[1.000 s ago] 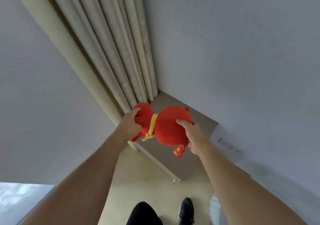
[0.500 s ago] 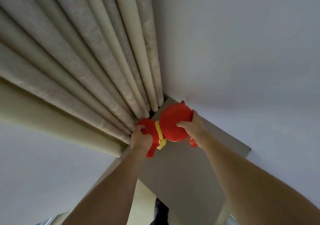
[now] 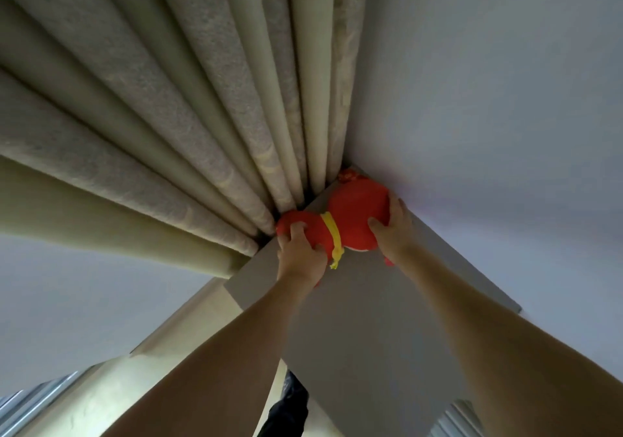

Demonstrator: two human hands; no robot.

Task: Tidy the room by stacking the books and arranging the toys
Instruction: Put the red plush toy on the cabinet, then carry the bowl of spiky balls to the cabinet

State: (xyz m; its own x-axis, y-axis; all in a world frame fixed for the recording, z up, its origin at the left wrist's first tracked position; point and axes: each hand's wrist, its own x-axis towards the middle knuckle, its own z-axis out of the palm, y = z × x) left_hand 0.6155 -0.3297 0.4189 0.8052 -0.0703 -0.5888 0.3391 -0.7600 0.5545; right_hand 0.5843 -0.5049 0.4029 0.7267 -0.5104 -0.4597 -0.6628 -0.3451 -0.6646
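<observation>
Both hands on the red plush toy with the yellow ribbon (image 3: 350, 219), sitting on the grey flat tabletop (image 3: 354, 318) at its far corner, touching the beige pleated curtain (image 3: 202, 133). Left hand (image 3: 300, 258) grips one end, right hand (image 3: 394, 231) curls round the round body.

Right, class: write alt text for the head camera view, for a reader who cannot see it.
Two hands hold a red plush toy with a yellow ribbon on a grey tabletop, in the corner where beige curtains meet a white wall. The left hand grips the toy's smaller end and the right hand its rounder end, both bare forearms reaching forward.
</observation>
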